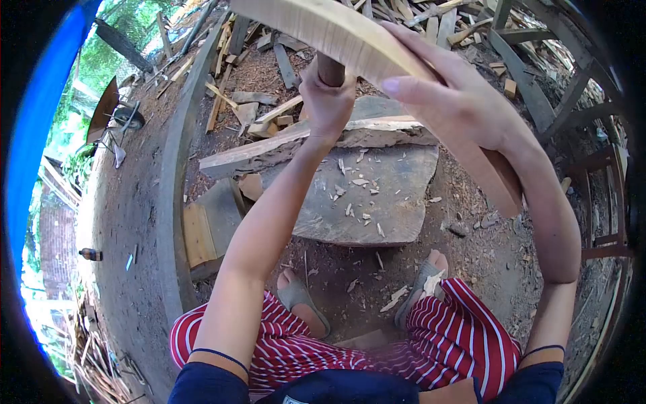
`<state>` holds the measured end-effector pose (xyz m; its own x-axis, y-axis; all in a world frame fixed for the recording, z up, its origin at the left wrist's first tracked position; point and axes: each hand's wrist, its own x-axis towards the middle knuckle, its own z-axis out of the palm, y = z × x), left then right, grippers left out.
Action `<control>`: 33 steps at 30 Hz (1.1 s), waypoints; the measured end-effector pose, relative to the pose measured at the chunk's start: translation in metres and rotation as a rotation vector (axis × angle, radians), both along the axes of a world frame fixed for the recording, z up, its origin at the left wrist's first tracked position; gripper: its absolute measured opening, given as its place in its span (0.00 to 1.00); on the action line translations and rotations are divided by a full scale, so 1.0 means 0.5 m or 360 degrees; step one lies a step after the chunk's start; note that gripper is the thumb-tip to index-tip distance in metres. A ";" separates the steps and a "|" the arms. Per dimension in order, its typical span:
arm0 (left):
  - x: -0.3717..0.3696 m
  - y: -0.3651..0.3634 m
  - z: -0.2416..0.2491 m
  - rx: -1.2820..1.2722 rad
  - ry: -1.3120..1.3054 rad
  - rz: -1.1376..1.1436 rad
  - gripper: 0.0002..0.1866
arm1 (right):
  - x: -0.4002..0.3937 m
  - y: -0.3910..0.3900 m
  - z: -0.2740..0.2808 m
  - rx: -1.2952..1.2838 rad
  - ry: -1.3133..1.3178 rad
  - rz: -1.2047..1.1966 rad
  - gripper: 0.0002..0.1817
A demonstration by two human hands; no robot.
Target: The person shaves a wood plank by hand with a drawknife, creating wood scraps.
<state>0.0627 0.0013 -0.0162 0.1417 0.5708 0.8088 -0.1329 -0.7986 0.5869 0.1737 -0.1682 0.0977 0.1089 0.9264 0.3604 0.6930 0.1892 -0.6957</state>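
My left hand (326, 106) is closed around a round brown wooden handle (330, 70); the tool's far end is hidden behind the wood above it. A long, curved, pale piece of wood (330, 32) is raised near the camera. My right hand (464, 101) grips it from its right side, thumb on the near face. Below both hands, a rough-edged plank (262, 153) lies across a thick wooden block (377, 195) with shavings scattered on top.
A long beam (176, 175) runs along the left, with a short board (198, 232) beside it. Offcuts (259, 111) and wood chips litter the ground ahead. A wooden frame (525, 74) stands at right. A wheelbarrow (108, 111) is at far left. My sandaled feet flank the block.
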 end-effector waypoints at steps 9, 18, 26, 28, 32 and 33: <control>0.016 0.025 -0.014 -0.0103 0.0085 -0.0110 0.08 | -0.002 -0.011 -0.003 -0.0221 -0.0076 -0.0114 0.43; -0.001 0.007 -0.013 -0.0236 0.0197 -0.0099 0.07 | 0.017 -0.003 0.022 0.0255 -0.0141 -0.0101 0.40; -0.001 0.008 -0.011 -0.0248 0.0196 -0.0057 0.07 | -0.008 -0.057 0.151 -0.0710 -0.0335 0.0064 0.50; -0.004 0.011 -0.011 -0.0206 0.0238 -0.0027 0.07 | 0.011 -0.028 0.073 -0.0498 -0.0225 0.0097 0.47; -0.012 0.014 -0.014 -0.0369 0.0126 -0.0130 0.07 | 0.039 -0.015 0.015 -0.0136 -0.0086 0.0137 0.43; -0.021 0.018 -0.009 -0.0370 0.0123 -0.0145 0.07 | 0.040 -0.021 0.006 -0.0138 -0.0090 0.0122 0.43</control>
<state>0.0521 0.0101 -0.0205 0.2570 0.7220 0.6424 -0.1458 -0.6281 0.7643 0.1937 -0.1785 0.1009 0.0184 0.9593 0.2819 0.7174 0.1838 -0.6720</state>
